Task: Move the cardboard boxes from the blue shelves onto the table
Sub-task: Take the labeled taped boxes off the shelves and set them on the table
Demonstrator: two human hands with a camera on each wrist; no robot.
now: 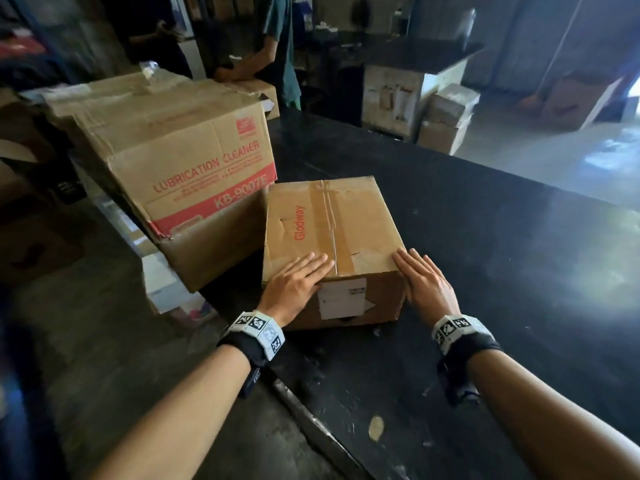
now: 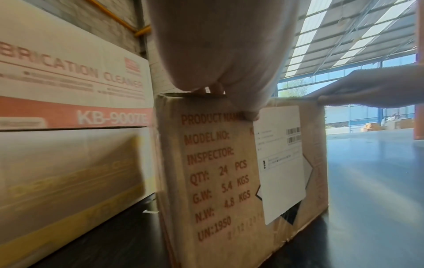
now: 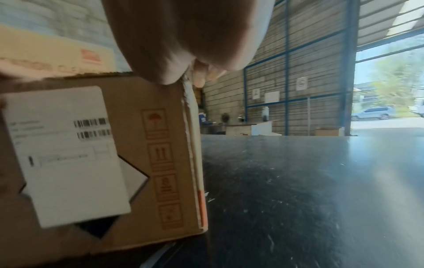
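Cardboard, taped along its top seam and printed "Glodway" in red: the small box point(image 1: 332, 244) sits on the dark bench point(image 1: 485, 271), near its front left corner. A white shipping label point(image 1: 343, 297) with barcodes covers part of the side facing the person. The left hand point(image 1: 294, 284) lies flat over the box's near top edge, fingers straight and spread across the brown tape, and the left wrist view shows the thumb down on the front face. The right hand point(image 1: 424, 282) rests with straight fingers against the near right top corner; neither hand curls around anything. Just beside the box on its left, touching or nearly so, stands a plain carton with a larger box point(image 1: 180, 161) marked "LUBRICATION CLEANER KB-9007E" stacked on it, tilted and overhanging. Behind that stack a second person point(image 1: 273, 46) in a teal shirt leans on another carton. Further cartons point(image 1: 446, 116) sit on the floor beyond the bench.
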